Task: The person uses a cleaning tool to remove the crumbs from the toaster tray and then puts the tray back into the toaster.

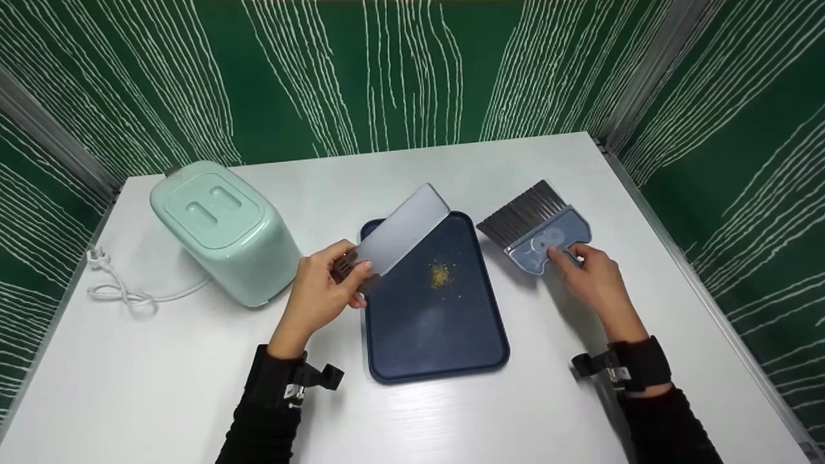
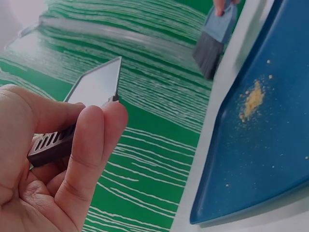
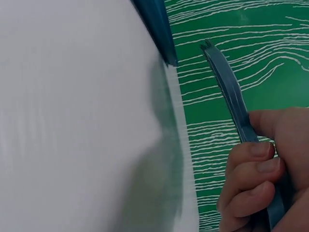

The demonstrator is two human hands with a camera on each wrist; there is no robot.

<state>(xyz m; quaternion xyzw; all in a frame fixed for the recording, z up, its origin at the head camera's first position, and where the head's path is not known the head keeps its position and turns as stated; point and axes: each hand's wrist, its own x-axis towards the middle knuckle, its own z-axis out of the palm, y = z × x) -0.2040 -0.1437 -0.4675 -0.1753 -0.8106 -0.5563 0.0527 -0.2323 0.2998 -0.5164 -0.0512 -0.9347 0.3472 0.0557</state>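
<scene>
In the head view my left hand (image 1: 322, 283) grips the dark brown slotted handle of a flat, grey-bladed tool (image 1: 406, 229), its broad rectangular blade pointing away to the upper right. The blade overlaps the upper left of a dark blue tray (image 1: 438, 348). On that tray lies a small heap of yellow crumbs (image 1: 440, 275), with a few bits scattered around. To the right of the tray, my right hand (image 1: 592, 281) holds a blue hand brush (image 1: 544, 241) by its handle, dark bristles facing the upper left. In the right wrist view the fingers curl round the brush handle (image 3: 231, 92).
A mint-green toaster-like appliance (image 1: 225, 232) stands on the white table (image 1: 174, 380) at the left. Its white cord and plug (image 1: 122, 287) lie beside it. Green walls with white streaks (image 1: 412, 77) enclose the back and sides.
</scene>
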